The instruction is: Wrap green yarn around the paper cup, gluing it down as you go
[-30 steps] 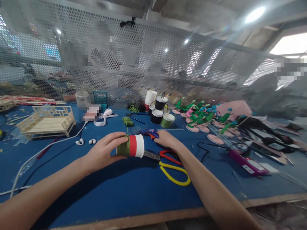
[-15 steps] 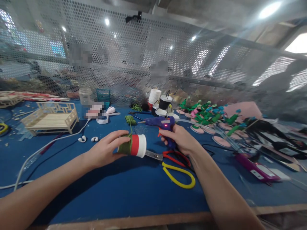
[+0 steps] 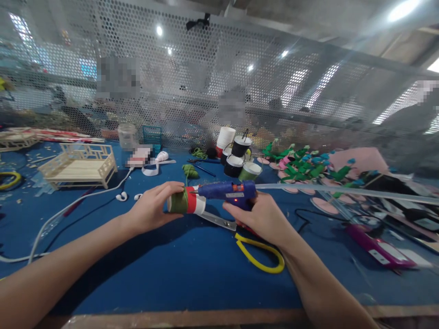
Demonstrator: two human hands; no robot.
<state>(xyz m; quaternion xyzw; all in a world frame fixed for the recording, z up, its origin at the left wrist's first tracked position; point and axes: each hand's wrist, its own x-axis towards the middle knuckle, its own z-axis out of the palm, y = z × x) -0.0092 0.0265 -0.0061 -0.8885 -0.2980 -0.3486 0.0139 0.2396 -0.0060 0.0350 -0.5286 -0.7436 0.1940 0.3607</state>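
My left hand (image 3: 156,205) is closed around a paper cup (image 3: 200,204) lying on its side, white at the rim and red below. Green yarn (image 3: 179,202) covers its lower part, and a strand leads to a small green yarn ball (image 3: 190,171) behind it. My right hand (image 3: 264,212) grips a blue glue gun (image 3: 226,189) with a lit red lamp and a long clear glue stick at its back. The gun's nozzle is at the cup's red band by the yarn edge. Scissors (image 3: 259,258) with yellow and red handles lie below, partly hidden.
Wrapped cups (image 3: 235,165) and a white cup stack (image 3: 226,135) stand at the back. Green and blue craft plants (image 3: 298,167) spread to the right, near a purple device (image 3: 380,246). A small wooden bed frame (image 3: 80,167) and a white cable (image 3: 78,196) lie left.
The glue gun has moved left and slightly down, bringing its nozzle to the cup. The cup stays in my left hand, slightly turned. The view has shifted a little.
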